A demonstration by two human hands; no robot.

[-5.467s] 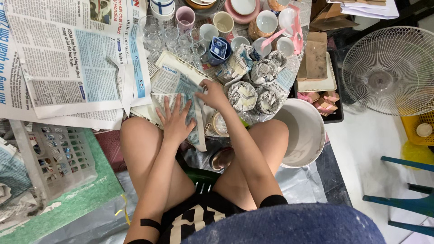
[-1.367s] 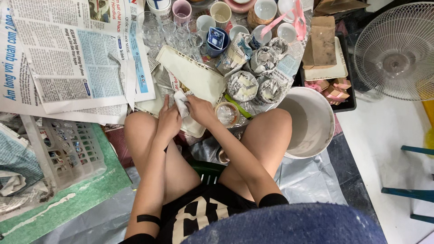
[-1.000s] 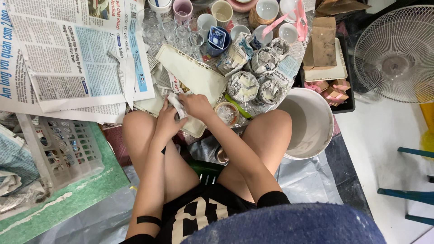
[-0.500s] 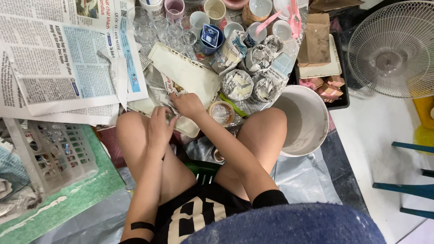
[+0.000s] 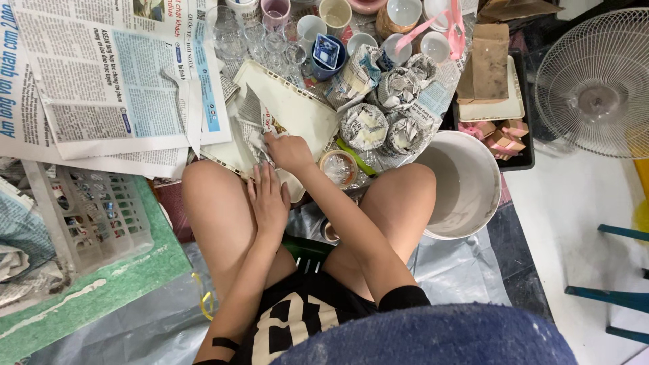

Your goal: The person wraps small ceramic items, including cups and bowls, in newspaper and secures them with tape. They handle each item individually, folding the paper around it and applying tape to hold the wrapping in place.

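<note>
Nearest the camera, between the bare knees of the seated person, the left hand [image 5: 269, 199] is lying flat, fingers stretched out and close together, palm pressing down on the near end of a cream rectangular tray [image 5: 292, 111] half wrapped in newspaper. It is gripping nothing, only holding the tray down. Just beyond it, toward 12 o'clock, the right hand [image 5: 289, 150] is curling its fingers and pinching a crumpled fold of the newspaper wrap [image 5: 251, 122] against the tray's upper face. The tray's long axis is running from the lap at about 7 o'clock out toward 1 o'clock, so most of the tray lies ahead of both hands, and the right hand sits nearer its middle than the left.

At 3 o'clock from the right hand a small paper-lined bowl [image 5: 339, 166] is sitting on the floor, and farther that way a large white bucket [image 5: 464, 182] is standing beside the right knee. At 9 o'clock a grey plastic basket [image 5: 94, 209] is resting on a green mat. Farther out, toward 12 and 1 o'clock, several newspaper-wrapped bundles [image 5: 364, 126] are crowding against loose cups and glasses [image 5: 311, 28], open newspaper sheets [image 5: 101, 74] are spreading toward 10 o'clock, and a white floor fan [image 5: 598, 81] is standing at 2 o'clock.
</note>
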